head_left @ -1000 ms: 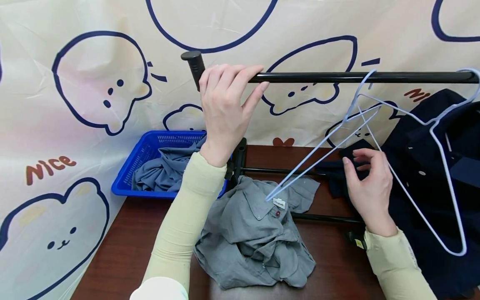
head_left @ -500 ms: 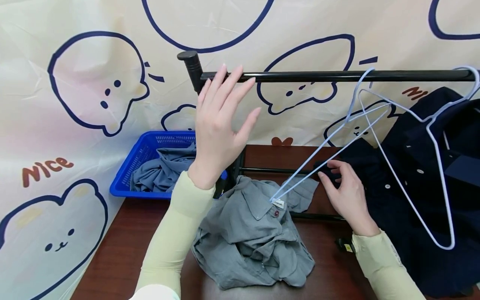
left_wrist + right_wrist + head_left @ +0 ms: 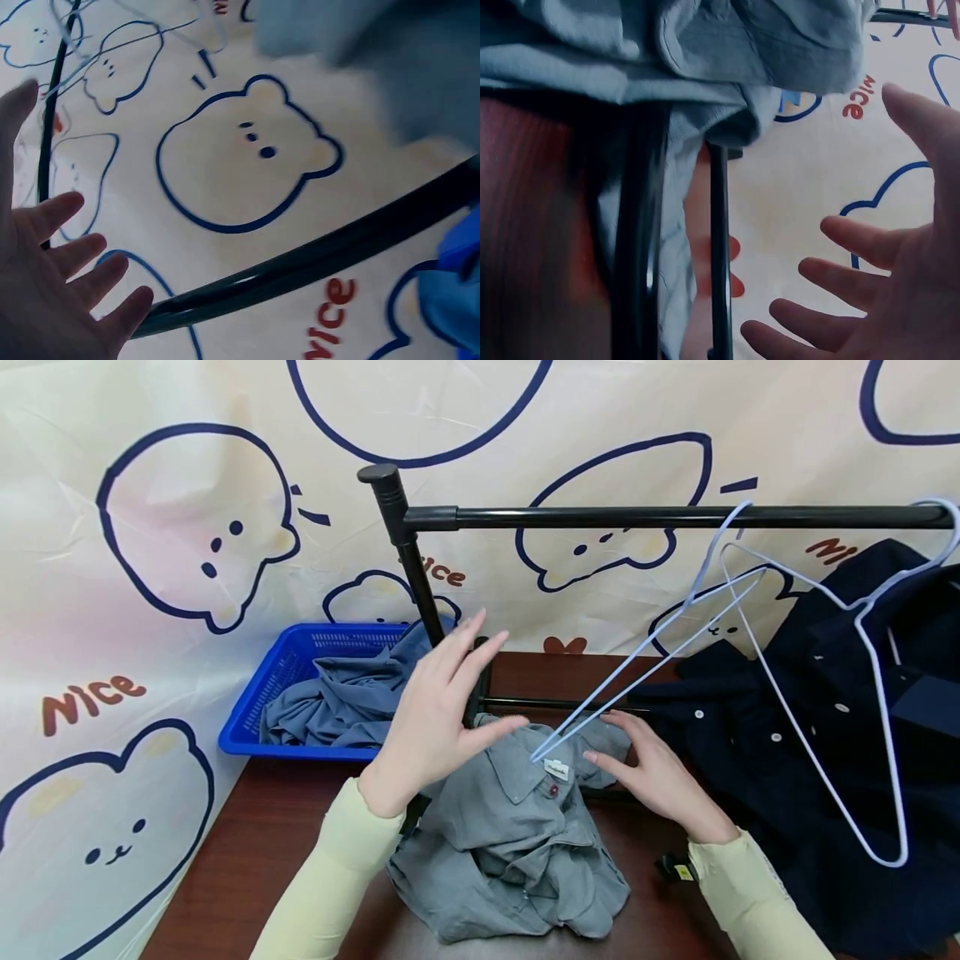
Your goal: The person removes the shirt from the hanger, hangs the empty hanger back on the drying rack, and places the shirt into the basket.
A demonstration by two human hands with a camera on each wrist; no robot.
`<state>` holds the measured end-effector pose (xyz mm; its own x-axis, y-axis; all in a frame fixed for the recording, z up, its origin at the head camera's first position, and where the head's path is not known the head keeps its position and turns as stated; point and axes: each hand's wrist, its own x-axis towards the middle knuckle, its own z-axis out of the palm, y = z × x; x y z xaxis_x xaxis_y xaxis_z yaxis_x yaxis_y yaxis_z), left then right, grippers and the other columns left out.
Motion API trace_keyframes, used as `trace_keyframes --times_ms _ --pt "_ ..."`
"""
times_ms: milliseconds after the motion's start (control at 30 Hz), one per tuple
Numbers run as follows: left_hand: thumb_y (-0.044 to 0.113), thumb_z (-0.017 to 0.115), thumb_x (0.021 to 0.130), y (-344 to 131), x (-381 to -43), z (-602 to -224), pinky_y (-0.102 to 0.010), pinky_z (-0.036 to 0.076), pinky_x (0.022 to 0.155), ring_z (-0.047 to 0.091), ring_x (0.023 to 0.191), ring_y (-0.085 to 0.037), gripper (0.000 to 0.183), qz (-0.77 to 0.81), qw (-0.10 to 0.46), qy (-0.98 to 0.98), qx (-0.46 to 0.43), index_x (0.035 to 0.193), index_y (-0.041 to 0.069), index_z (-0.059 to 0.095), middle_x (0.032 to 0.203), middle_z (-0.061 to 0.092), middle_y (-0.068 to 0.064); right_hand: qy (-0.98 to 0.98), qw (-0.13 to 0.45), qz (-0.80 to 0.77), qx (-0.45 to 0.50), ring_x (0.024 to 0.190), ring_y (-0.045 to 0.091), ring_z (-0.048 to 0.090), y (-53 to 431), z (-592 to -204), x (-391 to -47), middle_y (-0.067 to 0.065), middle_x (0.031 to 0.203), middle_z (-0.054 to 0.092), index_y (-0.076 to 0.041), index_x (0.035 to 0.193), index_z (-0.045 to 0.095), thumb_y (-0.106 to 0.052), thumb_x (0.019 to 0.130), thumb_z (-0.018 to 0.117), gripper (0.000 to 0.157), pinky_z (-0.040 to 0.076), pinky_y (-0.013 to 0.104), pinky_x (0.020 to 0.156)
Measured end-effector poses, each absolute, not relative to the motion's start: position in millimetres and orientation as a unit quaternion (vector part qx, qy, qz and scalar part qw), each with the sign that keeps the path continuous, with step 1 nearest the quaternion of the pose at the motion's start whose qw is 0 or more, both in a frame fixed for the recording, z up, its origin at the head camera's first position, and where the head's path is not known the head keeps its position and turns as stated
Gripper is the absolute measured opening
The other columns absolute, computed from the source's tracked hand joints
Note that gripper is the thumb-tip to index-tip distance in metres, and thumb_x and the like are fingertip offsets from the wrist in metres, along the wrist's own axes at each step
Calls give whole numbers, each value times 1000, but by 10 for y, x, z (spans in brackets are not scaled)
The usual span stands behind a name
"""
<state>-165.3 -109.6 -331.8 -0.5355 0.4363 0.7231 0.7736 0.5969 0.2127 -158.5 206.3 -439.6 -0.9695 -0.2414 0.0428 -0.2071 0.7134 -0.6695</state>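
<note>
A grey, collared fabric shirt (image 3: 510, 860) is being borne low, at the reddish-brown wooden worktop (image 3: 228, 852). The left hand (image 3: 431, 718) and right hand (image 3: 660, 768) are being held wide, empty, one towards each side of it, presumably so that both shoulders can be reached. A pale-blue, slim hanger (image 3: 703, 568) is being carried by the black metal rail (image 3: 585, 517); whether its corner is touching the shirt cannot be told.

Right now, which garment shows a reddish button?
The grey shirt: its reddish button sits below the white label. The navy garment shows pale buttons; the blue cloth in the basket shows none.
</note>
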Motion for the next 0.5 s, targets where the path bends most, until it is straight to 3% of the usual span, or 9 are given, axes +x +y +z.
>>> trace_keyframes --times_ms 133,367,500 --pt "69 65 88 -1121 -1577 -3514 -56 25 115 24 150 -28 91 -254 272 -853 -366 158 16 40 167 22 -6 920 56 -359 -145 144 43 31 1998 -4468 -1561 19 162 27 -10 157 37 -62 93 65 87 31 67 107" --pt "82 67 75 -1148 -1399 -3832 -65 28 110 19 152 -31 105 -214 165 -894 -359 161 36 30 169 13 0 895 114 -381 -204 150 40 18 1893 -4538 -1480 8 168 14 -34 162 26 -62 85 74 95 27 71 106" --pt "86 67 69 -1165 -1291 -4027 -62 33 108 30 147 -32 112 -205 64 -914 -345 161 45 20 169 14 0 888 131 -377 -230 149 41 20 1853 -4576 -1443 9 168 13 -27 163 28 -60 78 82 106 31 68 106"
